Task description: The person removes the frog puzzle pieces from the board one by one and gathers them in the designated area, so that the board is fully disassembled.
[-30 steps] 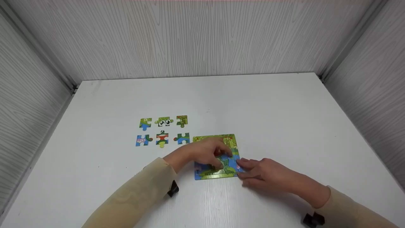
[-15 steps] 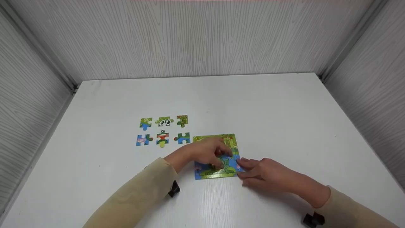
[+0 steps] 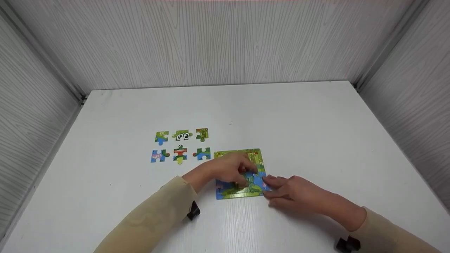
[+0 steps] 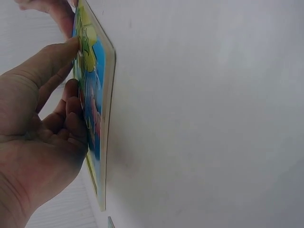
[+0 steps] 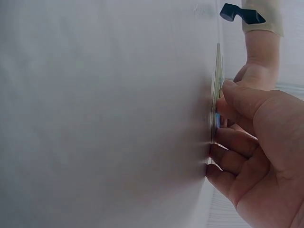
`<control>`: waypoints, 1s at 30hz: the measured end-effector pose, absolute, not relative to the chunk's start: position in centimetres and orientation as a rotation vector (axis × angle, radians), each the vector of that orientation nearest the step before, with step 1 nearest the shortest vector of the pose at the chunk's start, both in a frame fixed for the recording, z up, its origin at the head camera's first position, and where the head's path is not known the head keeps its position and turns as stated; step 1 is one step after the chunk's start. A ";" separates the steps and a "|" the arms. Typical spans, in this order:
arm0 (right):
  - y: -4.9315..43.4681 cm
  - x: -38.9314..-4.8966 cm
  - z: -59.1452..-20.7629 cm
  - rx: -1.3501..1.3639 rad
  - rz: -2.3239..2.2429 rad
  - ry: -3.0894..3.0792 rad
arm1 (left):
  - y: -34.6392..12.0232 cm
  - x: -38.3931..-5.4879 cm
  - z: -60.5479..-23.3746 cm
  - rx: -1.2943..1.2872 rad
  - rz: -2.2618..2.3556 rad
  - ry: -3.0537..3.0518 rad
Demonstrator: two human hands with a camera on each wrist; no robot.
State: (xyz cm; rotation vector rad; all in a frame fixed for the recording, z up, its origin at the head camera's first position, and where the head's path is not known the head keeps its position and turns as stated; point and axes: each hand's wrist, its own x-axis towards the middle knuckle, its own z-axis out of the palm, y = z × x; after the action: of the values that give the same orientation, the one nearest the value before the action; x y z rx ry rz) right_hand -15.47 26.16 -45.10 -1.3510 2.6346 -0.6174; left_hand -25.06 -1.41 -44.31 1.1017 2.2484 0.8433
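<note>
A square puzzle board (image 3: pixel 242 195), printed in green, yellow and blue, lies flat on the table. My left hand (image 3: pixel 228 167) is over it, its thumb and index finger bent down around a green-and-blue puzzle piece (image 3: pixel 250 181) on the board. Much of that piece is hidden. The left wrist view shows the other fingers of the left hand (image 4: pixel 45 123) curled against the board (image 4: pixel 97 95). At the board's right edge rests my right hand (image 3: pixel 299 195), fingers extended. From the right wrist, the thumb and fingers of that hand (image 5: pixel 266 142) touch the thin board edge (image 5: pixel 216 85).
Several loose puzzle pieces lie in two rows left of the board, among them one with cartoon eyes (image 3: pixel 182 135) and one with a red mouth (image 3: pixel 180 154). Pale wood-grain panels (image 3: pixel 225 42) enclose the white table (image 3: pixel 299 116) at the back and sides.
Both hands stay almost where they were. Between the left thumb and index finger, the green-and-blue area of the puzzle shifts slightly. The loose pieces have not moved.
</note>
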 end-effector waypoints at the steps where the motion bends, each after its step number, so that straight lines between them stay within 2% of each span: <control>1: 26.2 -15.4 -45.0 -1.322 -0.625 2.627 | -1.4 -25.1 -44.3 1.096 0.845 2.251; 7: 26.2 -15.4 -44.9 -1.215 -0.648 2.592 | -1.5 -25.2 -44.3 1.050 0.841 2.267; 20: 26.8 -15.2 -45.2 -1.341 -0.651 2.602 | -1.2 -24.8 -44.3 1.015 0.863 2.263; 30: 26.7 -15.1 -44.7 -1.288 -0.650 2.589 | -1.1 -24.4 -44.2 0.985 0.921 2.246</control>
State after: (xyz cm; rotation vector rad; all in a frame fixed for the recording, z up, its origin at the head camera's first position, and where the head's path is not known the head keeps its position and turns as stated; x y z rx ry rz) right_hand -15.09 26.74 -44.70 -1.2877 2.5894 -0.6502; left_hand -24.43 -1.09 -44.21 0.9847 2.2464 0.9214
